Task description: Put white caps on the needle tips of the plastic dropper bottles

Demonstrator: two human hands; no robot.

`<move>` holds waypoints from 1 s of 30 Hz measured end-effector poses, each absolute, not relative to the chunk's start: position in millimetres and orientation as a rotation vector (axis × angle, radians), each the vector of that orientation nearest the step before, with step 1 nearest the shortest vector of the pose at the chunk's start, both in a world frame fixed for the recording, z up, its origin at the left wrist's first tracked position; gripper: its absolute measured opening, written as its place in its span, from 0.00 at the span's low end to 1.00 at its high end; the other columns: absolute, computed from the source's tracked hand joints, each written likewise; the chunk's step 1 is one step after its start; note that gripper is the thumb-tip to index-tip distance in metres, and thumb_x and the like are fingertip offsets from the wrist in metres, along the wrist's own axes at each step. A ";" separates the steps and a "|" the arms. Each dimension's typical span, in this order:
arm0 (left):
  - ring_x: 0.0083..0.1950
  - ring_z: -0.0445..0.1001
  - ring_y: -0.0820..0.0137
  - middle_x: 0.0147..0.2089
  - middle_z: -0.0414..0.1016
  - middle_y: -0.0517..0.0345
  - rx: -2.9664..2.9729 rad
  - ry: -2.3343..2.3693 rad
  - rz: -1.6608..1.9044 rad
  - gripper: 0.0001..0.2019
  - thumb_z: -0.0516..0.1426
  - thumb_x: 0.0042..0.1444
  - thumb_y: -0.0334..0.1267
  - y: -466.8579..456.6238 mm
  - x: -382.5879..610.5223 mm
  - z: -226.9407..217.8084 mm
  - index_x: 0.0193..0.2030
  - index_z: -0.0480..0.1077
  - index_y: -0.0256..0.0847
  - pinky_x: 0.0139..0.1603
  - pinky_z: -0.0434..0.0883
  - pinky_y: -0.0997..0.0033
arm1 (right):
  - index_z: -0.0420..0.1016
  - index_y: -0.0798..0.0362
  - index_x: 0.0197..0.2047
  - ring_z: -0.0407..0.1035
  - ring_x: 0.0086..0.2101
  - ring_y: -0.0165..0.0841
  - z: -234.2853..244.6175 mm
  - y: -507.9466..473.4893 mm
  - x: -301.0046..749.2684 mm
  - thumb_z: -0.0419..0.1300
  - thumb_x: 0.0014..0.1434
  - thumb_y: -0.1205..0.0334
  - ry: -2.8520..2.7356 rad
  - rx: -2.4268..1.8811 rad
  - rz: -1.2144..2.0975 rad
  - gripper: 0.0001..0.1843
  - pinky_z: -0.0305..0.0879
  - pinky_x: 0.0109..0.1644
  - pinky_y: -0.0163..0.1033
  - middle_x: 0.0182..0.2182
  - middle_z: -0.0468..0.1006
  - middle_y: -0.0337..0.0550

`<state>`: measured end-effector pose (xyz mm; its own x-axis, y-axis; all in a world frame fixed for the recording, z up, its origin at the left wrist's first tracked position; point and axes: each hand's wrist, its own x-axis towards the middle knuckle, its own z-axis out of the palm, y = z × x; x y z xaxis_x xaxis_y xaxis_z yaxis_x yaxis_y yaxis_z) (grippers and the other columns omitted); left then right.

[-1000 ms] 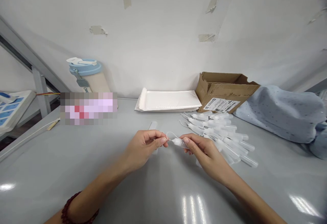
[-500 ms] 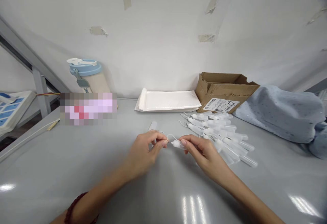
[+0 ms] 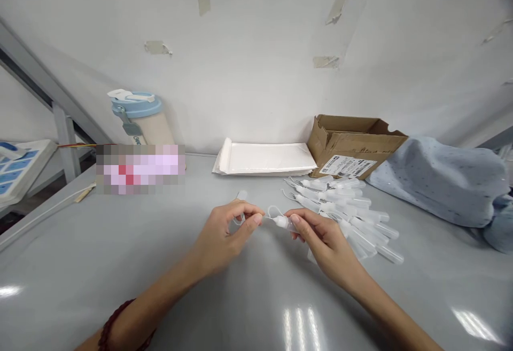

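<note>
My right hand (image 3: 324, 241) pinches a small clear plastic squeeze bottle (image 3: 292, 224) with a white nozzle, tilted so that the nozzle points left. A thin white loop (image 3: 274, 209) rises from the nozzle. My left hand (image 3: 230, 233) is closed in a pinch just left of the nozzle's thin tip; what lies between the fingertips is too small to make out. Behind the left fingers, partly hidden, lies another clear plastic piece (image 3: 242, 195). To the right of my right hand several similar bottles (image 3: 356, 207) lie in a pile on the grey table (image 3: 248, 297).
Against the wall are a white padded envelope stack (image 3: 266, 158) and an open cardboard box (image 3: 355, 145). A blue cloth (image 3: 441, 177) lies right. At left stand a tumbler (image 3: 146, 118) and a blurred-out pink item (image 3: 142, 169), with a white cable (image 3: 44, 212) near the edge.
My right hand and its bottle have shifted slightly right, so the gap between nozzle and left fingertips is a bit wider. The left hand stays pinched.
</note>
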<state>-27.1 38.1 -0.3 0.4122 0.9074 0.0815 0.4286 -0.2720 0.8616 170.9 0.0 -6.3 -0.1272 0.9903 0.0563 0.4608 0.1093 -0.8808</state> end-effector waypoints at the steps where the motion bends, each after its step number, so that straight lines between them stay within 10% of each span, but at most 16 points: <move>1: 0.35 0.69 0.70 0.32 0.73 0.60 1.884 1.125 0.751 0.10 0.51 0.59 0.41 37.9 -26.7 -0.2 0.36 0.73 0.43 0.36 0.64 0.72 | 0.71 0.53 0.35 0.62 0.25 0.29 -6.2 0.0 170.7 0.46 0.65 0.54 -1.690 -1.433 0.951 0.17 0.56 0.28 0.34 0.23 0.68 0.37; 30: 0.32 0.66 0.72 0.29 0.69 0.61 2.063 1.038 0.776 0.09 0.50 0.61 0.37 33.1 -23.0 -5.3 0.32 0.68 0.41 0.30 0.62 0.75 | 0.69 0.53 0.38 0.66 0.25 0.29 -7.1 -4.8 170.0 0.44 0.66 0.59 -1.875 -1.376 0.730 0.15 0.61 0.29 0.33 0.23 0.69 0.37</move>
